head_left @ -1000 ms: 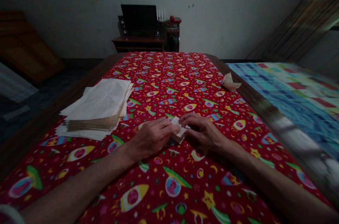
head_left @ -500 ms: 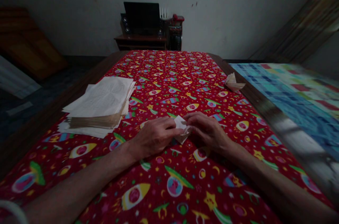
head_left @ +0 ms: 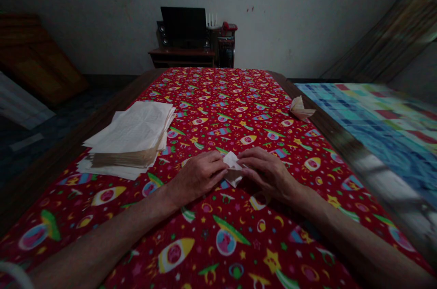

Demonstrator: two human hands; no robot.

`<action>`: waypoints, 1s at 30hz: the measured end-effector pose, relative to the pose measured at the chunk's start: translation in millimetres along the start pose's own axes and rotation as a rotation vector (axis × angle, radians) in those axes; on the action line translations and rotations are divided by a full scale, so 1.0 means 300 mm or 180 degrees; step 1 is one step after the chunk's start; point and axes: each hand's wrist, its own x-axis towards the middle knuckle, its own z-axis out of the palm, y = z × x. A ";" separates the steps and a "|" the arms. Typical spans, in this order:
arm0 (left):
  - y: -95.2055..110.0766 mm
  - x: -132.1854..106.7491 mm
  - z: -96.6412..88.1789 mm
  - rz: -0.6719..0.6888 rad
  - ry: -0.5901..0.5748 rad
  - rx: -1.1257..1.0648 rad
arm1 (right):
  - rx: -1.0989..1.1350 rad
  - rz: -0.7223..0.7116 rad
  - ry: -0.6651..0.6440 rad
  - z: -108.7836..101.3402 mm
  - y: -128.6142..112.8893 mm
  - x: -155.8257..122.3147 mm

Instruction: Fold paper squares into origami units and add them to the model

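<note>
Left hand and right hand pinch small white folded paper on red rocket-print cloth. Hard pull could rip paper; bump could slide big white paper pile.

Bare left forearm and right forearm enter from the lower corners, ending in ungloved left hand and right hand. Thin white loop at lower left; whether it is worn, cannot tell.

Bare left hand and bare right hand turned palm-down, fingers curled inward, tips nearly meeting, both forearms angled in from below.
</note>
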 end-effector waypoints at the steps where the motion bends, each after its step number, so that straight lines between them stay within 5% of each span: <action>1: 0.001 -0.001 0.000 -0.0025 -0.0002 0.0002 | -0.0086 -0.0091 -0.0114 -0.003 0.002 -0.001; 7: 0.010 -0.009 -0.005 -0.0326 -0.0103 -0.0190 | -0.0439 -0.0079 -0.0206 0.006 -0.001 -0.002; 13: -0.006 -0.010 0.013 -0.0858 0.0071 -0.0530 | -0.0081 0.0571 -0.0101 0.023 -0.011 0.001; 21: -0.013 0.002 0.009 -0.1482 -0.0075 -0.0284 | -0.0767 0.1511 -0.0128 0.037 -0.038 0.027; 30: -0.002 0.002 0.012 -0.1380 0.0002 0.0337 | -0.1322 0.1327 -0.0169 0.048 -0.037 0.037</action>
